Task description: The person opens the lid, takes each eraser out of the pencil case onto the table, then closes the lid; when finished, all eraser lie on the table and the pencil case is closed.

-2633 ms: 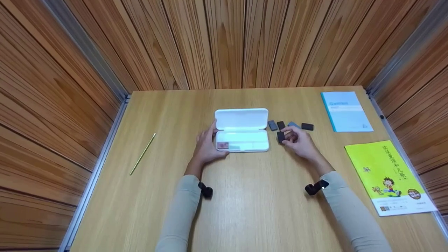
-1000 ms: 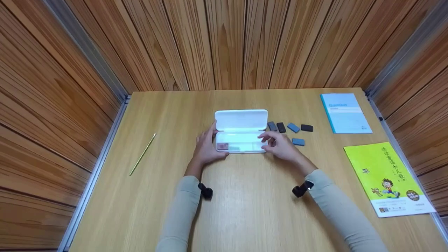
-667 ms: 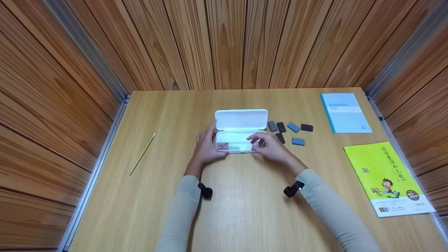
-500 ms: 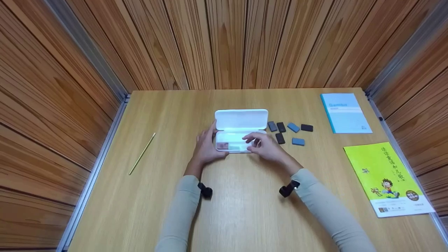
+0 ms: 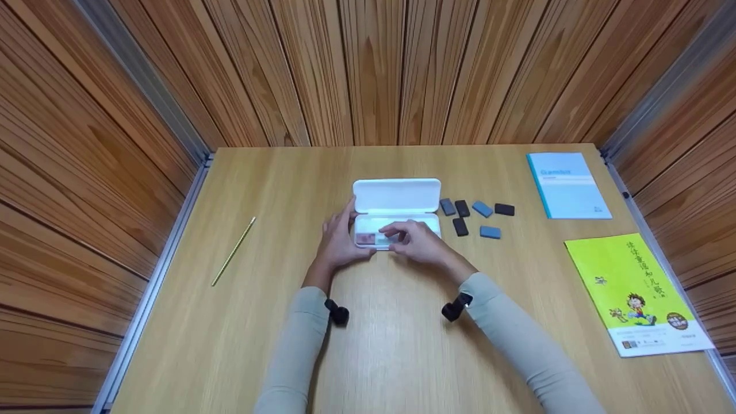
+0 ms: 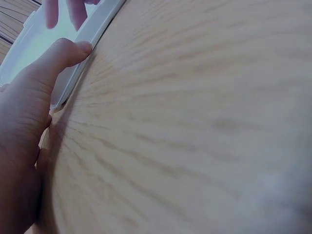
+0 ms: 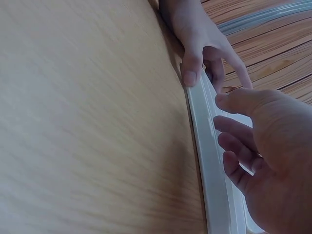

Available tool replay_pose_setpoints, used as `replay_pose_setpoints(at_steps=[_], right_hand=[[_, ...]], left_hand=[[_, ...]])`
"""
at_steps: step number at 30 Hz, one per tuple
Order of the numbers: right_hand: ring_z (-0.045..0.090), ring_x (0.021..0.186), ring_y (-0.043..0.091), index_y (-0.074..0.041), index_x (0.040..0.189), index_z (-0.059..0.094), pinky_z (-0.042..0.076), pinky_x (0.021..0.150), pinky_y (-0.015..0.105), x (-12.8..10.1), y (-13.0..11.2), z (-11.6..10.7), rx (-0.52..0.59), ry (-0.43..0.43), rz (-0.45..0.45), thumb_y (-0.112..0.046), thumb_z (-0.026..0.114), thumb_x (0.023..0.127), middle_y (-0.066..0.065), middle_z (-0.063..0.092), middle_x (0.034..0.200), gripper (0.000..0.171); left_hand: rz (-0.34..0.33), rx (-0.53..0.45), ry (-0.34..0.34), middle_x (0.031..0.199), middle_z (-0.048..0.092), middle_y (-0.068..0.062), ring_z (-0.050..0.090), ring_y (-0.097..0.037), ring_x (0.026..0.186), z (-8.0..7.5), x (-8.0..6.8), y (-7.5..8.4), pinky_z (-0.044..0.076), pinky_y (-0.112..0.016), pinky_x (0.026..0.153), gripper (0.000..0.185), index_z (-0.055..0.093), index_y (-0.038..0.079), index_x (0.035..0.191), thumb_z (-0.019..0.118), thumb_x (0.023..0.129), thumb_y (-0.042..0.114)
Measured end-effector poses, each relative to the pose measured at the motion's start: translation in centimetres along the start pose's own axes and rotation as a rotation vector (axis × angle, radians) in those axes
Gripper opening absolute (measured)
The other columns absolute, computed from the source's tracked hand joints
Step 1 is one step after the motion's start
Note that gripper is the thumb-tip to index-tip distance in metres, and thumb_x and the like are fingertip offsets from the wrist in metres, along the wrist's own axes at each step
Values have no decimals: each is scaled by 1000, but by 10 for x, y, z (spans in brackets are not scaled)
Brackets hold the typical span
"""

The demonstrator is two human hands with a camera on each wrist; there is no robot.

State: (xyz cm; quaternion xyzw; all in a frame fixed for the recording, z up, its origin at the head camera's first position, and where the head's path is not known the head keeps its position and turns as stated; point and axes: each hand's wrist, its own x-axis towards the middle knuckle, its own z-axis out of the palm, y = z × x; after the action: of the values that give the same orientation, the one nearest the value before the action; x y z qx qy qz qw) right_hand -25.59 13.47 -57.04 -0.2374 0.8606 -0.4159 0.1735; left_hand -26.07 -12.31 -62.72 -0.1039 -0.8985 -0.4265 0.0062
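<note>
A white pencil case (image 5: 397,195) lies with its lid up on the table. My left hand (image 5: 339,236) grips its left end, thumb over the front rim, as the left wrist view also shows at the thumb (image 6: 61,53). My right hand (image 5: 417,241) hovers over the lower tray, fingers loosely bent and thumb apart, with nothing visible between them. In the right wrist view the right fingers (image 7: 239,141) are just above the case's long front wall (image 7: 207,156). Near these fingertips, a small reddish patch (image 5: 364,238) shows inside the tray; part of the tray is hidden by the hand.
Right of the case lie several small eraser-like blocks, among them a black block (image 5: 460,226) and a blue block (image 5: 490,232). A thin gold stick (image 5: 233,251) lies at left. A light-blue notebook (image 5: 569,185) and a green book (image 5: 638,293) lie at right.
My right hand has let go of a black block beside the case and moved left across the tray towards its reddish patch. The left hand has stayed on the case.
</note>
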Motion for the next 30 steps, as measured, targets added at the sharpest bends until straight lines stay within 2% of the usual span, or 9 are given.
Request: replay_pose_setpoints(at_steps=[6, 11, 19, 24, 30], right_hand=[[74, 125, 34, -13, 151, 71, 59, 109, 52, 5, 0, 4, 0, -29, -9, -10, 74, 105, 15, 77, 145, 46], [73, 127, 36, -12, 150, 71, 58, 113, 55, 6, 0, 7, 8, -41, -8, -10, 75, 105, 16, 77, 142, 46], [63, 113, 27, -16, 149, 74, 51, 101, 42, 8, 2, 15, -92, -50, -28, -14, 80, 102, 14, 69, 128, 47], [58, 115, 25, -20, 149, 75, 46, 100, 38, 8, 1, 17, -85, -52, -9, -14, 79, 103, 13, 61, 131, 46], [56, 105, 22, -18, 141, 80, 46, 92, 34, 8, 3, 16, -95, -30, -20, -11, 79, 102, 14, 60, 123, 39]], left_hand=[[-13, -5, -10, 159, 63, -9, 50, -35, 155, -2, -1, 2, 10, -70, 140, 138, 17, 26, 183, 101, 76, 44], [-11, -3, -12, 160, 63, -9, 50, -34, 155, -1, 0, 1, 15, -66, 139, 138, 17, 26, 183, 102, 75, 45], [-13, 6, -5, 158, 64, -8, 52, -32, 151, 1, 0, 0, 21, -63, 137, 138, 17, 28, 182, 102, 75, 44], [-20, 3, -10, 158, 63, -8, 52, -32, 150, 1, 0, 1, 24, -62, 134, 137, 16, 29, 183, 101, 76, 44], [-11, 16, -8, 158, 64, -8, 52, -32, 147, 0, 1, -1, 29, -60, 129, 138, 17, 26, 183, 101, 75, 46]])
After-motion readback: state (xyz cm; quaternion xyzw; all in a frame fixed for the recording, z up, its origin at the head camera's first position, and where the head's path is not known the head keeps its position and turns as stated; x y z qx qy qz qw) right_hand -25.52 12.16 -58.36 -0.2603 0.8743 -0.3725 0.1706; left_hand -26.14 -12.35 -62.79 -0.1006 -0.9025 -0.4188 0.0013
